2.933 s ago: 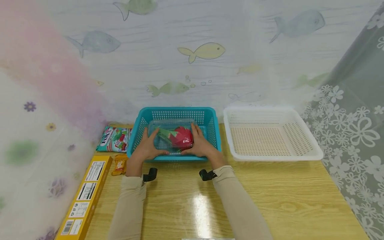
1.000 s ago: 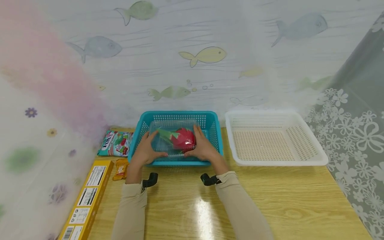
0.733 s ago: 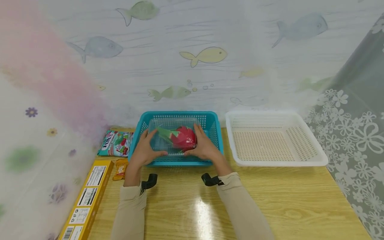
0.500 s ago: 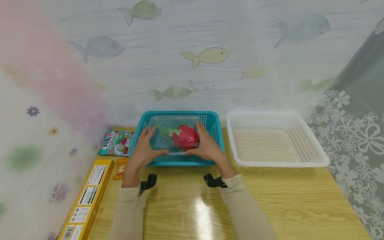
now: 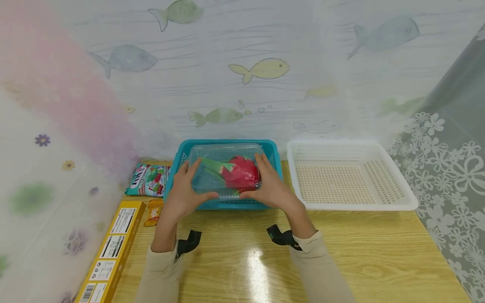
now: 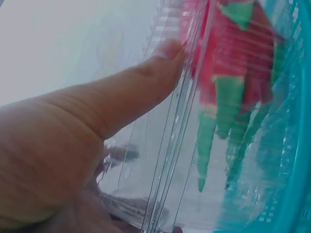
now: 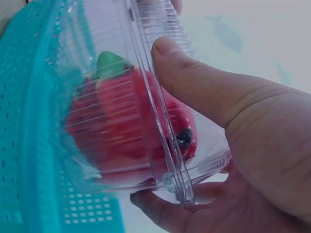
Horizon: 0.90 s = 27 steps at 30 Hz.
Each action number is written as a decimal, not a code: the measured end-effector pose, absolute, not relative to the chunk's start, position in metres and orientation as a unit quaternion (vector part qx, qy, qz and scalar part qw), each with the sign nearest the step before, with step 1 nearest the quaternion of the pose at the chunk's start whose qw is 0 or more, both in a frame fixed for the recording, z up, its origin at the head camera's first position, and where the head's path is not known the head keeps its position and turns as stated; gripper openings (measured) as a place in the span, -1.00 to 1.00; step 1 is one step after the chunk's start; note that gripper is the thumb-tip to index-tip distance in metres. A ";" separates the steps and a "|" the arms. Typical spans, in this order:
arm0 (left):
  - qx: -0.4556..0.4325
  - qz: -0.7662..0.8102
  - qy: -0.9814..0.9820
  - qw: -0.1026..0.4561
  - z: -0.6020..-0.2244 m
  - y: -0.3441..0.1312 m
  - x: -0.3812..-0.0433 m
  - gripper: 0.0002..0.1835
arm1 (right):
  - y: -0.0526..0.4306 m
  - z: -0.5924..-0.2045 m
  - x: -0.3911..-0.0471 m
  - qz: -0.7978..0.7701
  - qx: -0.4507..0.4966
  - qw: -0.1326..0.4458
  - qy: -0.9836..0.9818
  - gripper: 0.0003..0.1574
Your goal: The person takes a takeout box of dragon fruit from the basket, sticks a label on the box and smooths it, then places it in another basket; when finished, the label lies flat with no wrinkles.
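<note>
A clear plastic clamshell box (image 5: pixel 212 185) is held between both hands above the teal basket (image 5: pixel 227 206). Inside the box lies a red dragon fruit (image 5: pixel 242 170) with green leafy tips. The left hand (image 5: pixel 183 189) grips the box's left end; its thumb presses the rim on the near side in the left wrist view. At the opposite end the right hand (image 5: pixel 274 187) grips it, thumb on the rim and fingers curled around the far side, as the right wrist view shows. Most of the basket's inside is hidden behind the box.
A white basket (image 5: pixel 352 206) stands right of the teal one. To the left lie a FOX'S candy bag (image 5: pixel 149 180), a small orange packet (image 5: pixel 153 212) and a long yellow box (image 5: pixel 111 248). A curtain with fish prints (image 5: pixel 242 38) hangs behind the wooden table (image 5: pixel 235 269).
Both hands have raised the clamshell box from within the teal basket and shifted it slightly right. The dragon fruit moves with it. Baskets and packets stay in place.
</note>
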<state>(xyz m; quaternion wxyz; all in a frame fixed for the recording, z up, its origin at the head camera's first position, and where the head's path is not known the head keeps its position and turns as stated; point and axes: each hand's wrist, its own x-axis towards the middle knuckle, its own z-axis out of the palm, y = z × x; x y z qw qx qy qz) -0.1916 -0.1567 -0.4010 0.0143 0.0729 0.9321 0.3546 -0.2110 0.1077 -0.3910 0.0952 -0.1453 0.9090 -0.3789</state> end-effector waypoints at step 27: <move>0.075 0.361 0.929 -0.015 -0.384 -0.107 -0.130 0.23 | 0.149 -0.374 -0.138 -0.381 -0.140 0.037 0.913 0.58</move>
